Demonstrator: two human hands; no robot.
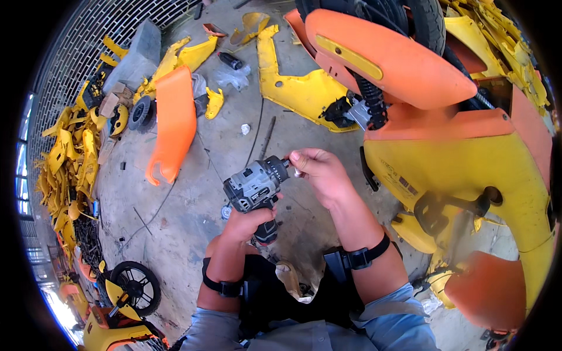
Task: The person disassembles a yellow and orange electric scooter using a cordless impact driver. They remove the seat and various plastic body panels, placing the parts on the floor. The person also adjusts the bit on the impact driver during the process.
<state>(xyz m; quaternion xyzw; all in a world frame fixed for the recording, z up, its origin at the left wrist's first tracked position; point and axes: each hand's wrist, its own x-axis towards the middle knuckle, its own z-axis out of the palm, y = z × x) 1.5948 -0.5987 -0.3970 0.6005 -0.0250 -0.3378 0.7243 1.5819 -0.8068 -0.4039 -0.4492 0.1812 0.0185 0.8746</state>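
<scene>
1. Above the middle of a grey floor (193,210), grips a grey-and-black cordless drill (252,187) in the left hand (243,224), with fingers wrapped around the handle below the housing.
2. Tilts the drill so as to aim its black chuck (277,167) toward the upper right, nearly against the right hand (319,171).
3. Pinches with the right thumb and forefinger right at the chuck's tip, closing on a small silvery piece (298,173) partly hidden under the thumb and too small to name.
4. Wears a buckled black strap on each forearm, left (225,288) and right (369,254).
5. To the left, has a long orange panel (172,126) lying on the floor, notched at its near end.
6. Farther ahead, faces an angular yellow panel (304,88), and, left of that, a black cylinder (229,60) just beside crumpled clear plastic (234,77).
7. On the right, has a large yellow-and-orange vehicle body (462,152) close by, with an orange fender (386,58) and a black tyre (429,26) above.
8. At far left, has a heap of yellow parts (73,158) near a brick wall (64,76), with a black spoked wheel (136,289) nearer.
</scene>
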